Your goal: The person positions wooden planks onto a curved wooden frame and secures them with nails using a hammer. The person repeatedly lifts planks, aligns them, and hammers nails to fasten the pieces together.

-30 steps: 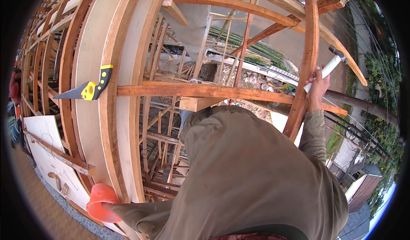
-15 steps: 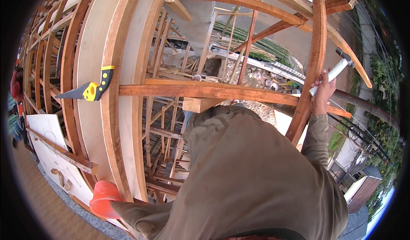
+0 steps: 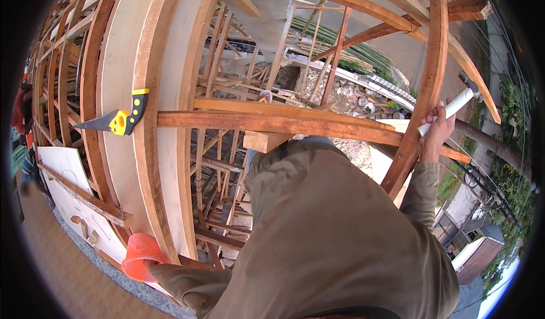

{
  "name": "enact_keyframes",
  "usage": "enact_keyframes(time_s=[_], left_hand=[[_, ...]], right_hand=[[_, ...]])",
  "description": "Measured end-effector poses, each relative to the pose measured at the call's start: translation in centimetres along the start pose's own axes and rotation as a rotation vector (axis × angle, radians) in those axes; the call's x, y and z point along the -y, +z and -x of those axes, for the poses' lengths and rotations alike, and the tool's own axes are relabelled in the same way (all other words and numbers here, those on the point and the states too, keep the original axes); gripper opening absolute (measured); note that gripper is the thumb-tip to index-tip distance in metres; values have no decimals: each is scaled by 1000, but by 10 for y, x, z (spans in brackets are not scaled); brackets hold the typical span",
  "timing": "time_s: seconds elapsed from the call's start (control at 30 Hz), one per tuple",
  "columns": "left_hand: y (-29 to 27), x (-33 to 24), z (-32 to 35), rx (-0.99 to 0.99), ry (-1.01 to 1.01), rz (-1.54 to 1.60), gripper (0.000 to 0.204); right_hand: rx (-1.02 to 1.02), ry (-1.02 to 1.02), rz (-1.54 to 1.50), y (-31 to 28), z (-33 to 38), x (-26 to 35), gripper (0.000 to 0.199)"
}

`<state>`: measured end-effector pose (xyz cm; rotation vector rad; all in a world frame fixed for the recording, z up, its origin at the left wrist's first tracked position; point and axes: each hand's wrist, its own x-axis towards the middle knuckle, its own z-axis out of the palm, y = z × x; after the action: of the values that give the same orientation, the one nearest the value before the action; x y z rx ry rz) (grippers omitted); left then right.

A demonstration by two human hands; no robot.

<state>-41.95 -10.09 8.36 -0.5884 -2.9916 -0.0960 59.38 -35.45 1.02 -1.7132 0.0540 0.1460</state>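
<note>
My right hand [image 3: 436, 129] is wrapped round the white handle of a hammer [image 3: 452, 108], beside an upright-leaning reddish timber [image 3: 430, 86]. The hammer's dark head points away from me at the far right. At the lower left my left sleeve [image 3: 190, 284] runs to the mouth of an orange bucket [image 3: 140, 254]; the hand is inside it, its fingers hidden. Across the middle lies a reddish wooden beam [image 3: 272, 124], with a short block of wood [image 3: 262, 142] under it. A handsaw [image 3: 123, 120] with a yellow and black handle rests on the long boards at left.
Long pale boards [image 3: 120, 80] and edge timbers run along the left. Deep openings between the beams show posts and rubble [image 3: 352, 99] far below. A white panel [image 3: 71, 174] lies at lower left. Another person [image 3: 22, 114] is at the far left edge. Overhead cables hang at right.
The view has shifted slightly. My right hand, still round the hammer, is a little farther right and lower in view. My left hand stays in the bucket.
</note>
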Motion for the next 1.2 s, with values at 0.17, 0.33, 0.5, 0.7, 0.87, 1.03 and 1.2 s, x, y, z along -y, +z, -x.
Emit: enact_keyframes(time_s=[0.17, 0.33, 0.5, 0.7, 0.87, 1.03, 1.2], left_hand=[[-3, -11, 3, -6, 6, 18, 29], [-6, -2, 3, -7, 6, 34, 29], [-2, 15, 3, -9, -10, 46, 29], [-30, 8, -25, -125, -12, 85, 29], [-82, -79, 78, -609, 0, 1230, 33], [-147, -215, 269, -268, 857, 1734, 37], [-102, -290, 417, 536, 1203, 1727, 28]], right_hand=[[-15, -17, -15, -1, 2, 0, 59], [-12, -10, -33, 3, 3, 4, 57], [-12, -21, -48, 6, 4, 3, 56], [-16, -39, -72, 2, 3, -2, 55], [-13, -60, -86, 8, 9, 6, 54], [-18, -70, -88, 3, 8, 2, 53], [-27, -71, -96, 8, 13, 5, 54]])
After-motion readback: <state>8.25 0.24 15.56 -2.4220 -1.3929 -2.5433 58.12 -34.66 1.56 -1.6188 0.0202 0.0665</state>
